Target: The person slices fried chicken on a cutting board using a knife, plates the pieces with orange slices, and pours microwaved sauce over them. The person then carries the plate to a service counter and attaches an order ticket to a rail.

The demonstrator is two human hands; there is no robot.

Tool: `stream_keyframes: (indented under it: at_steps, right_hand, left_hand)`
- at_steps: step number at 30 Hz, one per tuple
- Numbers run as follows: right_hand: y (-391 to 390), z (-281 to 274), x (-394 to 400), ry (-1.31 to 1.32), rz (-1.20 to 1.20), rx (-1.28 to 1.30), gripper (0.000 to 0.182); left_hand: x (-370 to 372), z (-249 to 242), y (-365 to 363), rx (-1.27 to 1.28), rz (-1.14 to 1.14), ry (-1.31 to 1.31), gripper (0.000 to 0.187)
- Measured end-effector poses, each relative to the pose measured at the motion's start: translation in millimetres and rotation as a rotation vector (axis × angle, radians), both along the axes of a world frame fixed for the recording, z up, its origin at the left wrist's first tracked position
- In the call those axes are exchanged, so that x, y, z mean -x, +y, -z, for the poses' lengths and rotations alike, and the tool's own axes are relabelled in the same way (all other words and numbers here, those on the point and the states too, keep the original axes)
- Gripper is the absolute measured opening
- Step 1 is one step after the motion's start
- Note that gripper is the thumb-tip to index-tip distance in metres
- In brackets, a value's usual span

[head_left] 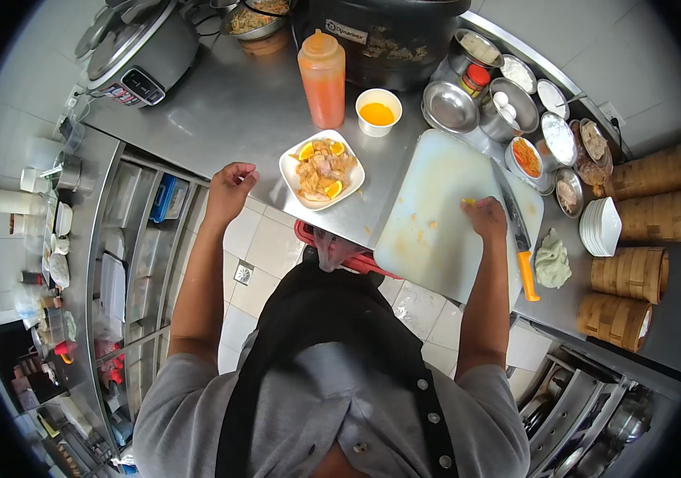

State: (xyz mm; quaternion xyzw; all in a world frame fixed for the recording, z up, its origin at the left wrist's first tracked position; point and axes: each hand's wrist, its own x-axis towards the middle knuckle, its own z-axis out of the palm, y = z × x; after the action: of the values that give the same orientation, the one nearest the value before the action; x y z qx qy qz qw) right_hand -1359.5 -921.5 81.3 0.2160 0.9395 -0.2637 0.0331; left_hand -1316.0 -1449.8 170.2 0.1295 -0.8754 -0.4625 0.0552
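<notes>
My right hand point(485, 217) is over the white cutting board point(424, 191), its fingertips pinched on a small piece of orange point(469, 201). Beside it lies a knife point(513, 205) with an orange handle. My left hand point(233, 190) is off the counter's front edge, left of the plate, fingers curled together with nothing visible in them. On the white square plate point(322, 204) sit fried pieces point(326, 166) with several orange wedges. Behind the plate stand a squeeze bottle point(323, 84) of orange-red sauce and a white cup point(379, 112) of orange liquid.
Green-white cloth point(552, 260), stacked white dishes point(599, 226) and bamboo steamers point(615, 320) are at the right. Metal bowls point(450, 107) and a bowl of shredded carrot point(525, 157) stand behind the board. A large black pot point(388, 40) and grey cooker point(143, 60) are at the back.
</notes>
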Motion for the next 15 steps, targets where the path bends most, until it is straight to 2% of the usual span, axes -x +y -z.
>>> stream_keyframes:
  at_steps: [5,8,9,11,12,13,14,15]
  right_hand:
    - [-17.4,-10.6,4.0,-0.009,-0.139,0.094,0.038]
    - [-45.4,-26.9,-1.4,0.109,-0.136,0.348,0.024]
    - [-63.9,-33.8,-5.3,0.179,-0.200,0.421,0.016]
    - [-131.1,-62.4,-16.3,0.230,-0.354,0.729,0.016]
    - [-167.1,-56.5,-18.2,0.303,-0.449,0.786,0.017]
    - [-203.9,-65.5,-19.2,0.292,-0.558,0.517,0.017]
    - [-245.5,-93.2,-22.2,0.207,-0.565,0.480,0.021]
    - [-280.4,-94.4,-20.9,0.311,-0.583,0.455,0.018]
  left_hand:
    - [5.3,6.2,9.8,-0.092,0.074,0.060,0.024]
    - [14.0,23.9,2.7,-0.067,0.106,0.056,0.023]
    - [16.2,30.2,0.2,-0.049,0.113,0.041,0.023]
    - [25.2,43.0,-4.3,-0.041,0.132,0.004,0.023]
    - [35.4,45.5,-6.0,-0.037,0.153,-0.008,0.022]
    - [44.2,42.4,-5.4,-0.056,0.184,-0.036,0.020]
    - [49.5,36.5,-3.9,-0.074,0.222,-0.069,0.018]
    - [52.5,34.8,-4.1,-0.095,0.262,-0.109,0.016]
